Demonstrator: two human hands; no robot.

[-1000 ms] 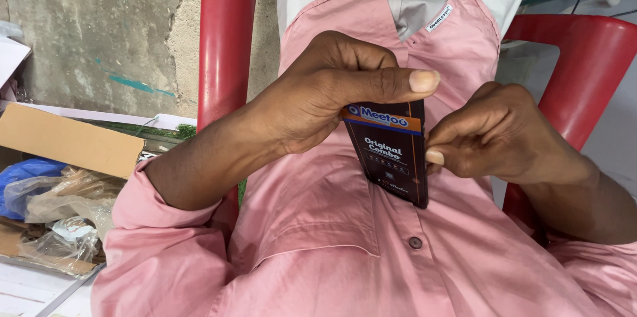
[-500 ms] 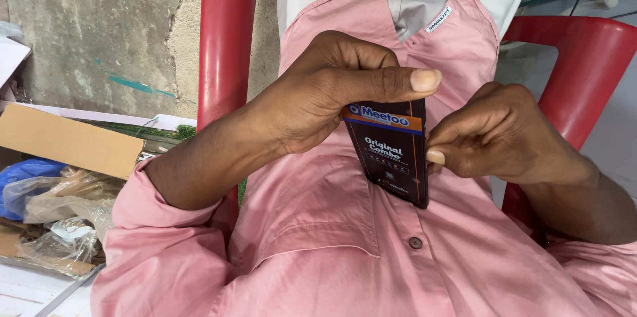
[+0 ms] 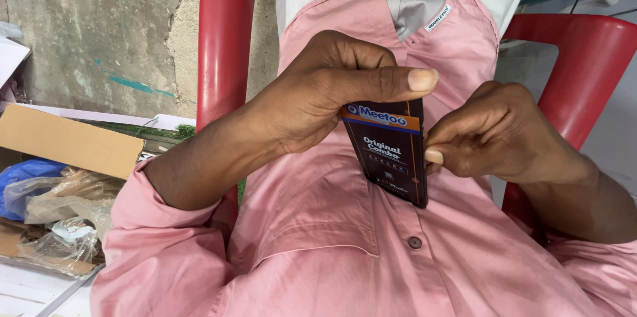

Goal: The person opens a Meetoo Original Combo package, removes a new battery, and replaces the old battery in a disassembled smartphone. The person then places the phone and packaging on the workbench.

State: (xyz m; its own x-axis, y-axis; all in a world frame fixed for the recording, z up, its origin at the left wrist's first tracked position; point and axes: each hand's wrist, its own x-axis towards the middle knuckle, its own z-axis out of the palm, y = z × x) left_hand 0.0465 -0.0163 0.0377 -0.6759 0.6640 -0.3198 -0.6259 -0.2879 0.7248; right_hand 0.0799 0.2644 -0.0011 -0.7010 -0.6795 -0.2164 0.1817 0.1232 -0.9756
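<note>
looked like the picking-at-the-edge stage to me. the small dark box [image 3: 391, 158] with the orange stripe was held upright in front of the pink shirt [image 3: 318, 224], between the two hands. the left hand [image 3: 325, 91] was clamped on its top end, thumb laid flat across the top and fingers curled behind. the right hand [image 3: 504, 134] was closed up against the box's right edge, thumbnail touching it about halfway down. my guess is any next move would call for a firm left grip and a nail worked in along that edge. red chair [image 3: 225, 38] behind, cardboard carton [image 3: 66, 141] and plastic bags [image 3: 60, 204] off to the left.
</note>
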